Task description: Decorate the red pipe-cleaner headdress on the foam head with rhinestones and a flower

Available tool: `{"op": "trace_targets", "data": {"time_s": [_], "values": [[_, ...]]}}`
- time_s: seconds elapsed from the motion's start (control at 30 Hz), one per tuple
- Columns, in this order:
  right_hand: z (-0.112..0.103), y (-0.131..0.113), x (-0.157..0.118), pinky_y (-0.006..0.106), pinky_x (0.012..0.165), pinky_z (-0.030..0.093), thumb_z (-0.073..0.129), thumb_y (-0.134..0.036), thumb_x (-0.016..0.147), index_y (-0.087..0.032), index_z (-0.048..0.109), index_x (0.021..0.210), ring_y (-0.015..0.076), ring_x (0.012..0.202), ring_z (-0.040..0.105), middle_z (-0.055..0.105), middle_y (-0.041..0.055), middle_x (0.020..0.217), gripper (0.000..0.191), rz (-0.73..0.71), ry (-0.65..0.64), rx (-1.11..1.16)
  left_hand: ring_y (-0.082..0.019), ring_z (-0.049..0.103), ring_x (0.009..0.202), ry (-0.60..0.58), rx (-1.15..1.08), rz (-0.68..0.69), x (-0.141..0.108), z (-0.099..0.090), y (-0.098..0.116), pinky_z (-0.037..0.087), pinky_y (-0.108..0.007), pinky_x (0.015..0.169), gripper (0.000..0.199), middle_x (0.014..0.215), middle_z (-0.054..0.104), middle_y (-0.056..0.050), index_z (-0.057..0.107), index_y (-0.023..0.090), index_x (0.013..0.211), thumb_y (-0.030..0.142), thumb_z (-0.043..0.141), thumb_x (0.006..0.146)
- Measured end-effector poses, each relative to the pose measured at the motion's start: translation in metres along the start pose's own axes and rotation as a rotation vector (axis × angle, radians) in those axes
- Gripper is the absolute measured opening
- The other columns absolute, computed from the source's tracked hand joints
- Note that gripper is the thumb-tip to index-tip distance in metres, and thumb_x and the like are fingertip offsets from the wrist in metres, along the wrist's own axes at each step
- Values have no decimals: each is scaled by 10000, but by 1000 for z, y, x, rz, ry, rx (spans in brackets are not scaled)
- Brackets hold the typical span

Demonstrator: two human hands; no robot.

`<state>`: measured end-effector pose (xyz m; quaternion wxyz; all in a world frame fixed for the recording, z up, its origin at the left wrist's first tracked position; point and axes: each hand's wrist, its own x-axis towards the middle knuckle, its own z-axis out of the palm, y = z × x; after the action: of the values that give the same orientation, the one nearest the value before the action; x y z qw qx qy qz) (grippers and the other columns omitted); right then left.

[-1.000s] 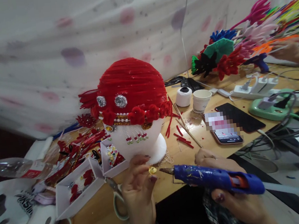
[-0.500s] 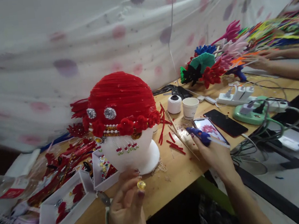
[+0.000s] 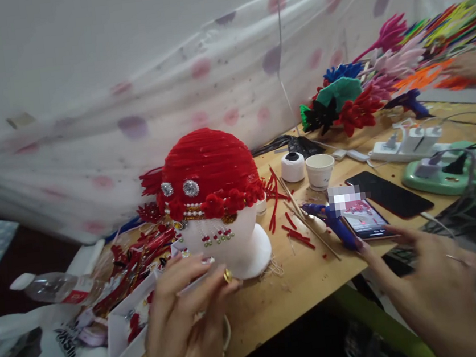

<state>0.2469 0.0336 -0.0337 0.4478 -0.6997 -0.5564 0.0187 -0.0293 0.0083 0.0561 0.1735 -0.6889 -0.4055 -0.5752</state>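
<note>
A ribbed, fuzzy red cap (image 3: 208, 162) covers a smooth white mannequin head (image 3: 240, 250), its rim set with beads and soft red flowers. In front, the left hand (image 3: 183, 319), fingers bent, pinches a small gold ornament (image 3: 227, 275) (shiny, partly covered by fingertips). The right hand (image 3: 432, 282) is spread, gripping nothing visible; whether its thumb touches the blue glue gun (image 3: 341, 230) is unclear. The left hand partly hides a white box (image 3: 117, 338).
</note>
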Motion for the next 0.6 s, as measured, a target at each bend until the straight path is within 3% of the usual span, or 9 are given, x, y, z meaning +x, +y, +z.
{"op": "trace_targets", "data": {"time_s": [0.07, 0.13, 0.23, 0.3, 0.43, 0.6], "values": [[-5, -12, -13, 588, 974, 384, 587, -614, 875, -246, 576, 1126, 379, 1058, 538, 585, 155, 1070, 446, 76, 42, 188, -215, 684, 965, -52, 170, 199, 16, -1, -8, 500, -448, 1021, 432, 983, 730, -21, 741, 263, 1114, 91, 833, 728], [8, -28, -20, 529, 909, 449, 644, -581, 857, -279, 554, 1124, 327, 1012, 565, 589, 112, 1076, 413, 175, -34, 502, -225, 696, 972, -104, 317, 374, 29, 0, -16, 470, -456, 1050, 427, 994, 753, -37, 741, 258, 1116, 116, 844, 727], [49, -55, -21, 471, 916, 512, 629, -639, 856, -269, 450, 1228, 291, 1120, 591, 588, 114, 1177, 555, 321, -488, 957, -215, 719, 948, -156, 448, 549, 41, 5, -26, 434, -430, 1077, 369, 994, 778, -40, 744, 257, 1102, 144, 827, 761], [77, -70, -16, 480, 957, 511, 622, -712, 812, -246, 395, 1255, 306, 1221, 555, 556, 150, 1246, 682, 385, -682, 1066, -215, 725, 943, -183, 484, 614, 47, 8, -30, 419, -423, 1092, 352, 991, 784, -56, 746, 227, 1091, 129, 821, 761], [106, -86, -3, 519, 1075, 433, 646, -756, 744, -223, 349, 1304, 330, 1381, 411, 431, 204, 1396, 828, 352, -704, 1099, -225, 718, 987, -246, 528, 663, 53, 12, -29, 390, -443, 1119, 309, 1025, 782, -86, 749, 199, 1054, 95, 796, 767], [114, -84, 3, 520, 1066, 446, 624, -747, 773, -249, 376, 1278, 313, 1357, 438, 463, 171, 1363, 752, 354, -688, 1141, -229, 711, 994, -279, 580, 613, 57, 14, -27, 391, -476, 1099, 290, 1065, 765, -79, 742, 237, 1051, 103, 766, 795]]}}
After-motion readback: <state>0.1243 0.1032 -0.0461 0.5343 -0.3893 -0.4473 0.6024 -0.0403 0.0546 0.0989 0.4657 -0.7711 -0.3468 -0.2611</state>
